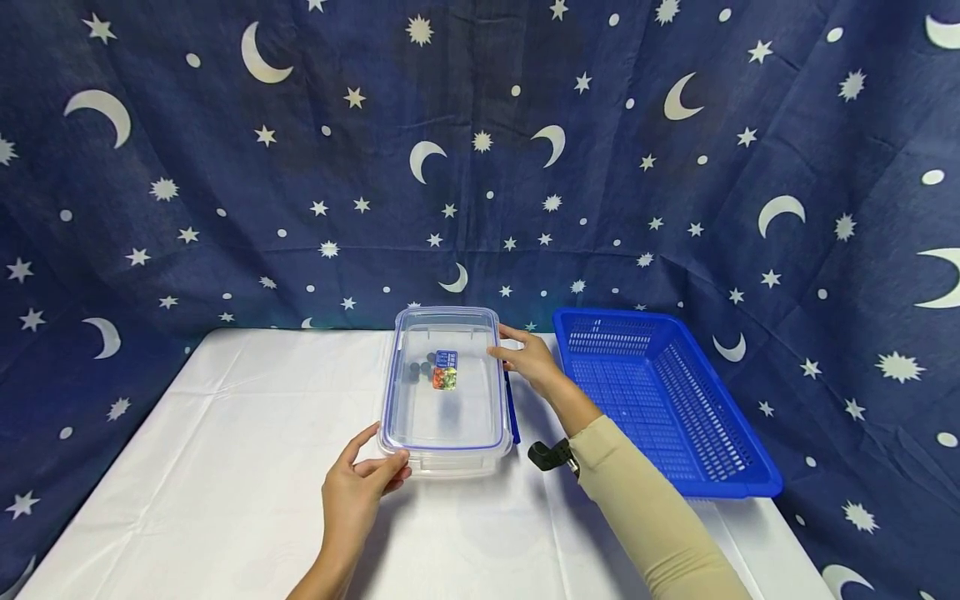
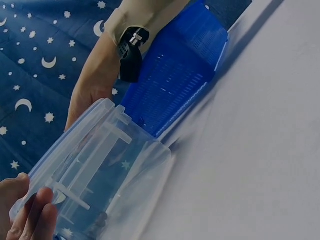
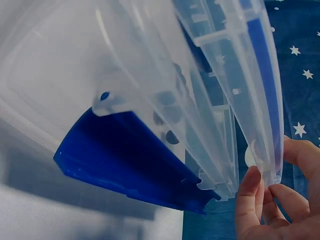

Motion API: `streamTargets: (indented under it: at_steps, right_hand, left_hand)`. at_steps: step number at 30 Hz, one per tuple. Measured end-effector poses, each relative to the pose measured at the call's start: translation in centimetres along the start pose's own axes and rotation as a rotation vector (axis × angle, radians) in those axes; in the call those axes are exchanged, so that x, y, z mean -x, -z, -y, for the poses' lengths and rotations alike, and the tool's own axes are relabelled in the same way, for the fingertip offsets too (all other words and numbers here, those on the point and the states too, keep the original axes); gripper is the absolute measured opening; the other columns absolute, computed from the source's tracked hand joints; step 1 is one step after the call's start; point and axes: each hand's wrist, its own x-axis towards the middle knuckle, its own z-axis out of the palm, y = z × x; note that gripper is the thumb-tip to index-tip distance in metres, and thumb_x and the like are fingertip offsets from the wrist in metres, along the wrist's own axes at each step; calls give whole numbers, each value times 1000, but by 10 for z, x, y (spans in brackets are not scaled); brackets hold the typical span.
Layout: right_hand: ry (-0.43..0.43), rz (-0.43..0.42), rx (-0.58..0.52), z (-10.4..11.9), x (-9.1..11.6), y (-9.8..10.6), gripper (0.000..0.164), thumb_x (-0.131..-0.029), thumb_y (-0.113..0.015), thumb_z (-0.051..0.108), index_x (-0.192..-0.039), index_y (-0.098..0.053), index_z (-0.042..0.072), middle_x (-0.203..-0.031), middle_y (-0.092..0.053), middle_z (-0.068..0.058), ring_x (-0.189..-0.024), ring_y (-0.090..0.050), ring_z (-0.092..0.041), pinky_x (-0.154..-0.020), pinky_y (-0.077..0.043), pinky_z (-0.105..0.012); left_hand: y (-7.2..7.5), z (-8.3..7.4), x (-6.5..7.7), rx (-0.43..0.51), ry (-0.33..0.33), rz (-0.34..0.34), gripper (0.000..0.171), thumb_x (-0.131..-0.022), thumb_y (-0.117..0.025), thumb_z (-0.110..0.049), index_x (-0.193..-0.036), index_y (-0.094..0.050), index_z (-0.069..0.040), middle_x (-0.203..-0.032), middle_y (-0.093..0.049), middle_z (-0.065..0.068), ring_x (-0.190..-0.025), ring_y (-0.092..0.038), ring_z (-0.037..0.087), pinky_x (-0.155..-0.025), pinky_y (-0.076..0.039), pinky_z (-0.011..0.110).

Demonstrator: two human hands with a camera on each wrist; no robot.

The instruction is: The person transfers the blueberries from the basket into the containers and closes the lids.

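Note:
A clear plastic food box (image 2: pixel 142 180) stands on the table under its clear lid (image 1: pixel 457 417), which has a blue seal line and a printed label (image 1: pixel 445 378). Several small dark round things (image 1: pixel 415 367) show through it; their kind cannot be told. At the near left corner, my left hand (image 1: pixel 352 492) pinches the lid's edge between thumb and fingers. My right hand (image 1: pixel 534 362) pinches the lid's right edge towards the far end. In the right wrist view, a gap shows between lid and box rim. A blue latch flap (image 3: pixel 130 160) hangs outward on the box's right side.
A blue perforated plastic basket (image 1: pixel 637 400) stands to the right, behind my right forearm. White cloth (image 1: pixel 225 483) covers the table. A dark blue curtain (image 1: pixel 480 208) with moons and stars hangs along the table's back and sides. A black strap (image 1: pixel 551 455) sits at my right wrist.

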Motion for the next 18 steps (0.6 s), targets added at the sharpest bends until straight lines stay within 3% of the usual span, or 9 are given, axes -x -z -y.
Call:
streamTargets:
  at_steps: [3, 9, 14, 18]
  right_hand:
    - [4, 8, 10, -2, 0, 1, 61, -90, -71, 9, -146, -47, 5, -139, -49, -20, -104, -62, -24, -90, -59, -39]
    - [-12, 7, 67, -3, -3, 1, 61, -90, -70, 10, -146, -47, 5, -140, -50, -21, -100, -65, -25, -94, -57, -43]
    - [-26, 10, 87, -11, -10, 1, 61, -89, -71, 11, -146, -48, 6, -140, -51, -18, -107, -63, -29, -90, -59, -37]
    - [-34, 17, 92, -12, -11, 1, 61, -89, -72, 11, -145, -48, 7, -140, -51, -17, -102, -65, -26, -89, -59, -36]
  left_hand:
    - [-2, 2, 0, 17, 26, 7, 64, -79, -83, -22, -136, -54, -18, -83, -75, 11, -70, -73, 18, -68, -63, 28]
    - [-4, 3, 0, 36, 48, 21, 63, -82, -81, -19, -138, -53, -14, -85, -75, 14, -69, -73, 16, -68, -63, 27]
    - [-3, 4, 0, 56, 61, 26, 62, -82, -81, -18, -138, -53, -13, -85, -75, 14, -69, -73, 17, -67, -63, 27]
    - [-3, 5, -1, 65, 64, 31, 62, -82, -81, -18, -137, -53, -13, -85, -75, 14, -70, -73, 18, -67, -63, 27]
